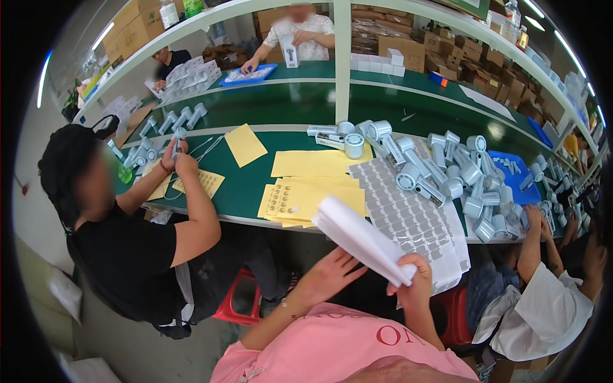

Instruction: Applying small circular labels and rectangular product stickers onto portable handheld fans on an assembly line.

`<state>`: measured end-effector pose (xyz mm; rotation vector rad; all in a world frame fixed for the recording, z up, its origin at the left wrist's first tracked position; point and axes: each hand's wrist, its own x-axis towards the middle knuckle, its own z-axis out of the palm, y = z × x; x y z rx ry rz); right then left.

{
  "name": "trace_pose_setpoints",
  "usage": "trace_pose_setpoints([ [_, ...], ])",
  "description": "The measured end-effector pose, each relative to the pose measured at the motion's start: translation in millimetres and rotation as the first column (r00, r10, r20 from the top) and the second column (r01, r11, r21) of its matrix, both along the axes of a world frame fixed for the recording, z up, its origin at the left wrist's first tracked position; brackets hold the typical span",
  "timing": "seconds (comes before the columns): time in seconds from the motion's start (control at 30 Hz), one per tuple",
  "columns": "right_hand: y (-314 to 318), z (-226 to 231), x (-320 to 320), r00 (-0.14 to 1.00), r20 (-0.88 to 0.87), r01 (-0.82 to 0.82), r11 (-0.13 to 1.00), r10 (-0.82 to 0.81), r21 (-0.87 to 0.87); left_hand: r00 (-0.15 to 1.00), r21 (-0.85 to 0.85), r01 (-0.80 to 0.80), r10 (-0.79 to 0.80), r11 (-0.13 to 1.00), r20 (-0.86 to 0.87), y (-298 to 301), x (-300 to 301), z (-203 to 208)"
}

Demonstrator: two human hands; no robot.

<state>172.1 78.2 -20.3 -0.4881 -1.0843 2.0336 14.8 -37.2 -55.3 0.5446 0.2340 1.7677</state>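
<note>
My right hand is closed around the lower end of a folded stack of white paper sheets, which tilts up to the left above the table edge. Beside that paper, my left hand has its fingers stretched out and apart, with nothing seen in them. Beyond the paper lie yellow sticker sheets, stacked unevenly, with small labels on the left part. Under and right of the white paper spreads a large sheet of grey stickers, hanging over the table edge.
Pale blue handheld fans lie heaped at the right, by a blue tray. A co-worker in black holds a fan at the left. Another co-worker in white sits at the right. A white post rises behind the green table.
</note>
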Motion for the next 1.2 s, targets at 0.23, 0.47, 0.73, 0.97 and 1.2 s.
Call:
trace_pose_setpoints([
  [0.23,-12,1,-14,0.889,0.279,-0.171,0.301,-0.364,0.938,0.985,-0.192,-0.1,0.071,0.976,-0.157,13,1,31],
  [0.47,2,7,-2,0.87,0.461,-0.48,0.518,0.176,0.708,0.932,-0.234,-0.255,0.174,0.938,-0.319,9,-11,34],
  [0.73,-14,2,-20,0.963,0.148,-0.258,0.935,0.227,0.243,0.943,-0.188,-0.327,0.307,0.926,-0.129,32,-7,42],
  [0.97,-6,67,-25,0.886,0.426,-0.169,0.727,-0.185,0.666,0.944,0.032,-0.284,0.286,0.958,-0.164,50,-16,76],
  [1.2,28,132,-51,0.81,0.053,-0.046,0.026,-0.585,0.999,0.972,0.191,-0.212,0.226,0.958,-0.056,51,-33,103],
])
